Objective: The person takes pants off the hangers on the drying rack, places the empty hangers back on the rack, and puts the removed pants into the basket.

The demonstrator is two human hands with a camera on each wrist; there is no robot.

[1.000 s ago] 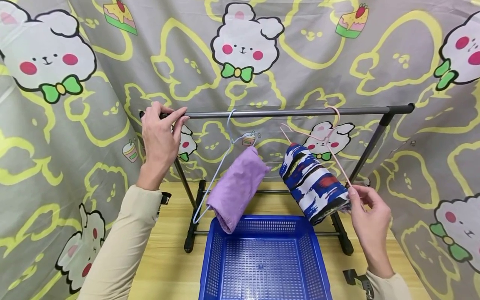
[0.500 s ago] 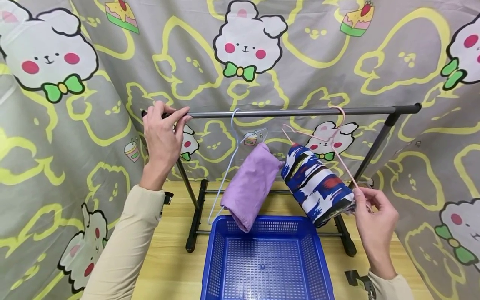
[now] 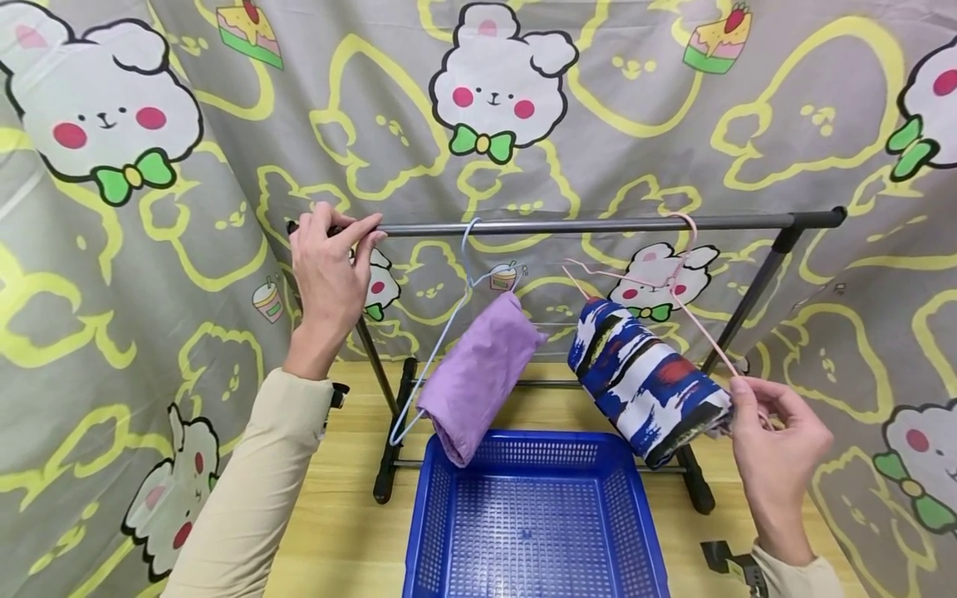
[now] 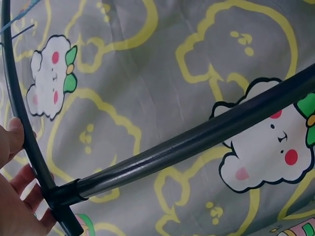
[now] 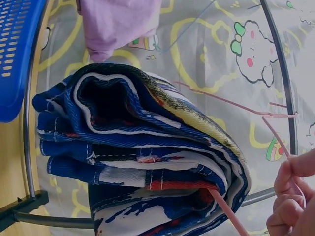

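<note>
With the left hand [image 3: 329,278] I grip the left end of the dark metal rail [image 3: 568,225] of a garment rack; in the left wrist view, fingers wrap round the rail beside its corner joint [image 4: 69,194]. My right hand [image 3: 781,457] pinches the lower right corner of a pink hanger [image 3: 699,324], whose hook sits over the rail. A folded blue, white and red patterned cloth [image 3: 646,382] hangs over this hanger, its layered edge facing the right wrist view. To its left, a folded purple cloth [image 3: 482,374] hangs tilted on a light blue hanger [image 3: 441,345].
A blue perforated plastic basket [image 3: 534,540] stands on the wood-look surface [image 3: 336,507] below the clothes. Behind and at the sides hangs a grey curtain [image 3: 635,158] with cartoon prints. The rack's black feet [image 3: 385,473] flank the basket.
My right hand has moved right with the pink hanger's corner, drawing the patterned cloth along. The purple cloth swung right and then back left. My left hand stays on the rail.
</note>
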